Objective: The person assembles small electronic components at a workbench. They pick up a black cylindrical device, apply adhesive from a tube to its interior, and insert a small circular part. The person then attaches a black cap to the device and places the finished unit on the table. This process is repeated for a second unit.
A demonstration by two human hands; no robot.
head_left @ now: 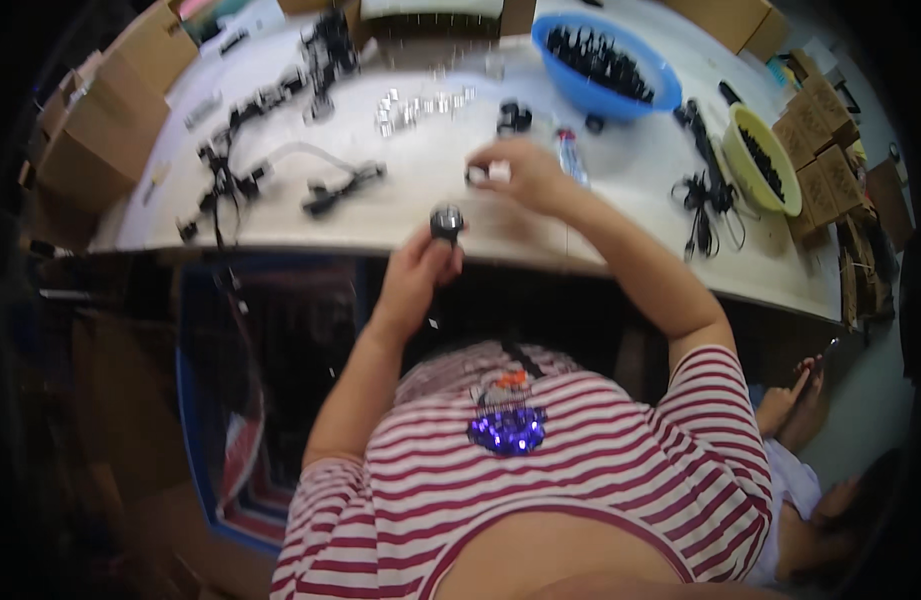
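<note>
My left hand (pixel 412 275) is closed around a small black lamp head (pixel 446 223), held upright just off the table's front edge. Its round, shiny face points up toward me. Over the table, to the right and a little farther off, my right hand (pixel 528 175) pinches a small black ring (pixel 474 175). Something pale shows beside the ring, too blurred to name. The two hands are apart. Beyond the right hand stand a few black round parts (pixel 514 117), and a small tube (pixel 570 155) with a red end lies to its right.
On the white table (pixel 420 205) lie small clear parts (pixel 415 108) and black cables (pixel 225 180). A blue basin (pixel 605 70) and a yellow basin (pixel 760 160) hold black parts. Cardboard boxes (pixel 105 130) stand at the sides. A blue-rimmed bin (pixel 192 400) is below left; another person's hands (pixel 795 400) hold a phone.
</note>
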